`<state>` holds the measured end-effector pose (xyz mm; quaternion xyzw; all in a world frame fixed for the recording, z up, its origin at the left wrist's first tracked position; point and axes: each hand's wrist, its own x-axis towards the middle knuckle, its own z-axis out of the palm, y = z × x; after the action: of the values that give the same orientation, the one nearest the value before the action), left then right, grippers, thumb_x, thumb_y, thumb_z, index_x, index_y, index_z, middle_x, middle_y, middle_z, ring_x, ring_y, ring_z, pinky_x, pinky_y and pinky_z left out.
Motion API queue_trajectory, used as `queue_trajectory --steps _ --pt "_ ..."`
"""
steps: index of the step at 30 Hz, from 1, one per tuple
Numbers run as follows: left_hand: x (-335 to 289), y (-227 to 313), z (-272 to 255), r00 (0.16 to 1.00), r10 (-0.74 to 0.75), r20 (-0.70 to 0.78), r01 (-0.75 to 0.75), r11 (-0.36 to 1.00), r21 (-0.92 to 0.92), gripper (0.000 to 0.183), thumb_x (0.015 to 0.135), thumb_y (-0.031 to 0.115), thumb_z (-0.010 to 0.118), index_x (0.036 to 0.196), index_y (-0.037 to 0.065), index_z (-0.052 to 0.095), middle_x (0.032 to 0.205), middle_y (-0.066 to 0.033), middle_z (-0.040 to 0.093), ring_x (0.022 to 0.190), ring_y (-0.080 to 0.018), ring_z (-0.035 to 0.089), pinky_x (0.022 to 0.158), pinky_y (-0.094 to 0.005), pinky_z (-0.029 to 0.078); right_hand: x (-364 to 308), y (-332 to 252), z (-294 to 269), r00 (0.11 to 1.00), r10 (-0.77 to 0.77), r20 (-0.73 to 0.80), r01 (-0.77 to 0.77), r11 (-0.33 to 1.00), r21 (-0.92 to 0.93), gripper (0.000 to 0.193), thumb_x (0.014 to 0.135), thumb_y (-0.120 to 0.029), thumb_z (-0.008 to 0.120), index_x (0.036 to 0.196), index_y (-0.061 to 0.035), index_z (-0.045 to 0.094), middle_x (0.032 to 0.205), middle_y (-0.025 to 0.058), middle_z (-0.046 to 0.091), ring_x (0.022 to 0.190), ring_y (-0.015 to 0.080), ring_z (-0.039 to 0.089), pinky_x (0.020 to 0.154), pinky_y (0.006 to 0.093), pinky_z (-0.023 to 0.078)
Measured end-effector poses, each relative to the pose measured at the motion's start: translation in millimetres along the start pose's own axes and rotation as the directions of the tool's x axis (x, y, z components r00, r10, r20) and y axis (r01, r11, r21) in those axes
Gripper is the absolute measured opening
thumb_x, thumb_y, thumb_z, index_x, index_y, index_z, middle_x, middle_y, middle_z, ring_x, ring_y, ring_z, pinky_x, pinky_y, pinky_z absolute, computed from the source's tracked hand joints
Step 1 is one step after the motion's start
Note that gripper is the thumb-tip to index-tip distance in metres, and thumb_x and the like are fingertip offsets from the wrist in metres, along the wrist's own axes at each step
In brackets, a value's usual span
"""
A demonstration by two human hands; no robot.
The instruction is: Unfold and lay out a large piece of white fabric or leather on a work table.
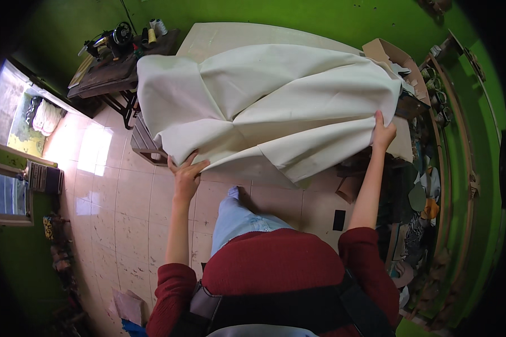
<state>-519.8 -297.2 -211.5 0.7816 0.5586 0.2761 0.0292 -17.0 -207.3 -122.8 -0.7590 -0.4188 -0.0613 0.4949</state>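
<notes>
A large sheet of off-white material (298, 84), leather-like and smooth, spreads in wide folds between my hands and over a pale table (230, 35). My left hand (186, 171) grips its near left edge, the fingers partly under a fold. At the right, my right hand (383, 133) pinches the sheet's near right edge, thumb on top. The near edge hangs between the two hands, above the floor. Most of the tabletop is hidden beneath the sheet.
On the far left, a black sewing machine (113, 40) and thread spools (158, 27) stand on a dark wooden table (104, 78). A cardboard box (396, 56) sits at the back right. Shelves of scraps (427, 191) line the right wall. Beneath me is a tiled floor (132, 194).
</notes>
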Motion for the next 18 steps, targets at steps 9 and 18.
queue_trajectory --steps 9,18 --pt "-58 9 -44 0.996 -0.080 0.027 0.079 0.996 0.048 0.039 0.065 -0.007 0.060 0.091 0.021 0.067 0.094 0.0028 0.065 0.110 -0.0188 0.051 0.103 -0.0488 0.001 53 6 -39 0.974 -0.198 0.107 0.200 0.980 -0.008 0.035 0.075 -0.031 0.064 0.089 0.0017 0.063 0.082 0.0205 0.063 0.080 0.0345 0.061 0.070 0.0370 0.047" --pt "-158 -17 -105 0.902 -0.430 0.040 0.412 0.885 0.216 0.031 0.066 -0.007 0.056 0.082 0.015 0.068 0.106 -0.0042 0.061 0.106 -0.0138 0.052 0.105 -0.0495 -0.005 112 68 -102 0.986 -0.165 0.006 0.164 0.973 -0.164 0.039 0.074 -0.035 0.064 0.091 0.0008 0.064 0.085 0.0179 0.064 0.081 0.0321 0.062 0.071 0.0379 0.047"
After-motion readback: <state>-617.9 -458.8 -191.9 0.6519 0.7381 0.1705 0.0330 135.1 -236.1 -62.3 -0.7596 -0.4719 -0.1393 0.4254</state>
